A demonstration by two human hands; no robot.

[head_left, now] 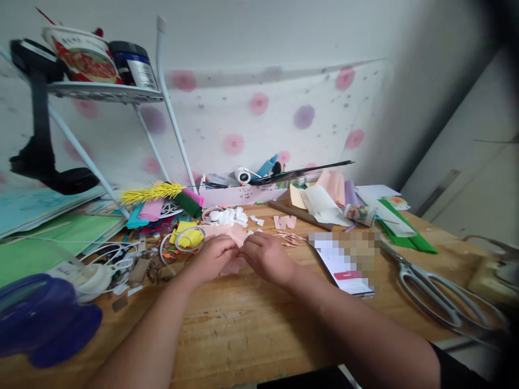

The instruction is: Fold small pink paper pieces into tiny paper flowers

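Note:
My left hand (pixel 217 256) and my right hand (pixel 267 256) meet fingertip to fingertip over the wooden table, both closed in a pinch. Whatever they hold is too small and covered to make out; a strip of pink crepe paper would fit the colour around them. Under and behind the fingers lie sheets of pink crepe paper (pixel 231 232). Beyond them sits a heap of white crumpled pieces (pixel 231 217). Small cut pink pieces (pixel 284 222) and several thin rolled pink strips (pixel 290 239) lie just past my right hand.
A phone (pixel 338 265) lies right of my right forearm, with large scissors (pixel 430 292) farther right. Yellow paper (pixel 186 235), wire coils and scraps crowd the left, near a purple tape dispenser (pixel 48 319). A white box (pixel 247 194) of tools stands at the back beside a metal rack (pixel 174 119).

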